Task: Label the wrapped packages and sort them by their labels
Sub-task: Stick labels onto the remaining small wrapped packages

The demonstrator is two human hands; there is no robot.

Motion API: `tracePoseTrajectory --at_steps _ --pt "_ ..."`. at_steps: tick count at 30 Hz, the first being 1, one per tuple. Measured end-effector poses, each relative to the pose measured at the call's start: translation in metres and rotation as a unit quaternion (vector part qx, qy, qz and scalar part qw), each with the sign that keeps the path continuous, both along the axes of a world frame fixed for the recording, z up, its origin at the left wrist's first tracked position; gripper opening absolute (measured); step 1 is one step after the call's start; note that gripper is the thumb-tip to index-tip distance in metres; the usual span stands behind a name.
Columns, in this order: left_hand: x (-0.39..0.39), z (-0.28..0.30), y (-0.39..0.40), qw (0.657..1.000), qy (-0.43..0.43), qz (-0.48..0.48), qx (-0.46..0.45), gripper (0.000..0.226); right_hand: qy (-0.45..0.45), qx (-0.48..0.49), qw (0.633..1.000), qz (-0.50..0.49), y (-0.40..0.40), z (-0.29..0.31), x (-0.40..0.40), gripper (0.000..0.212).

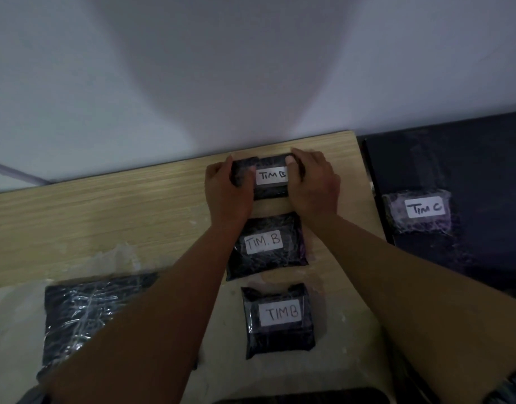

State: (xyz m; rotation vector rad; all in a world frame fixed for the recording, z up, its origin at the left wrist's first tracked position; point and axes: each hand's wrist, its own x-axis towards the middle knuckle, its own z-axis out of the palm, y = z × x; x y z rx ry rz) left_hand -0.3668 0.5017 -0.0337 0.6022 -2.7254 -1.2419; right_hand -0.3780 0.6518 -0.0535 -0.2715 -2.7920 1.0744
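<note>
Three dark wrapped packages with white "TIM B" labels lie in a column on the wooden table (105, 217). The far package (269, 188) sits near the wall, and both hands hold it: my left hand (224, 188) grips its left end and my right hand (315, 185) grips its right end, thumb over the top edge. The middle package (268, 263) and the near package (280, 339) lie free between my forearms. A package labelled "TIM C" (420, 225) lies alone on the dark surface (484, 170) to the right.
A larger dark package in clear film (84, 316), no label visible, lies at the left, partly under my left forearm. Loose clear wrap (14, 310) covers the table's near left. The white wall (251, 68) borders the table's far edge.
</note>
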Motion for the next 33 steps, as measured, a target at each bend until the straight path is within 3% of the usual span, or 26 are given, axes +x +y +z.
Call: tracePoseTrajectory --at_steps 4,16,21,24,27,33 --pt "0.0 -0.007 0.006 1.0 0.0 0.001 -0.005 0.069 -0.02 0.046 0.999 0.02 -0.003 -0.002 0.005 0.052" --pt "0.001 -0.011 -0.004 1.0 0.015 -0.017 -0.008 0.05 -0.009 0.048 0.998 0.037 0.004 -0.006 0.004 0.041" --pt "-0.001 -0.006 -0.002 0.999 0.027 -0.001 -0.024 0.036 0.005 0.023 1.0 -0.008 -0.002 -0.005 0.003 0.038" --pt "-0.007 -0.004 0.004 0.999 0.01 0.03 -0.032 0.047 -0.024 -0.001 0.999 -0.038 -0.011 0.0 -0.001 0.036" --pt "-0.01 -0.007 0.013 0.998 0.007 0.049 -0.037 0.057 -0.025 0.032 0.998 -0.038 -0.017 -0.001 -0.002 0.05" --pt "-0.014 -0.005 0.016 0.998 -0.002 0.065 -0.025 0.045 -0.02 0.036 0.998 -0.037 -0.016 -0.003 -0.004 0.043"
